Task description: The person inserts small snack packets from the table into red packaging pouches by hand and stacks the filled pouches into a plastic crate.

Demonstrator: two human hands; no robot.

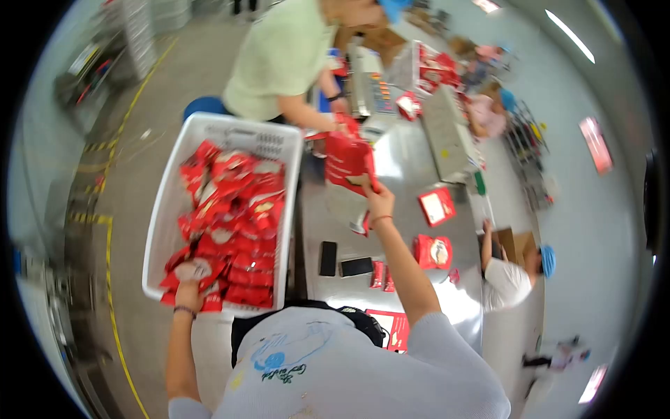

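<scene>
At left, my left hand [188, 295] reaches a red packet [197, 269] with a pale patch inside the white basket [153, 234], among crinkled, glossy red packets [234, 237]; whether its fingers pinch, I cannot tell. At center, over the metal table [314, 293], the fingers of my right hand [380, 204] pinch the edge of a larger red bag [347, 157], blurred, with pale print, as a co-worker [279, 66] in pale green holds its upper end.

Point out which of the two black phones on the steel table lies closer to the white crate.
The left phone; the other phone lies farther from the white crate, next to the small red packets.
</scene>
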